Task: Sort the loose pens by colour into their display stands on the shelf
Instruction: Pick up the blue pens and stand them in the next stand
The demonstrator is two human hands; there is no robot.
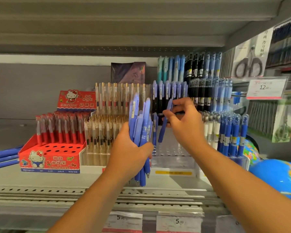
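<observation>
Hands: the left hand was wrapped round a bundle of blue pens; the right hand pinched a single blue pen.
Risk, bundle: the pens stood unevenly in the fist, several tips hanging well below it. A slackened grip would probably let one slide out onto the shelf.
Risk, insertion: the single blue pen was tilted, its lower end above the near rows of the clear stand. Lowered at that tilt, it could miss its hole or knock the blue pen standing just to its left.
Risk, colour: darker blue and black pens filled the rows behind and to the right, so a wrong row was possible.
Left hand, state: fingers curled tight around the bundle's middle, caps up.
Right hand, state: thumb and forefinger pressed on the pen's upper half; the other fingers were loosely spread and held nothing.
Remaining work: more loose pens lay flat at the shelf's far left, beyond the red stand.
</observation>
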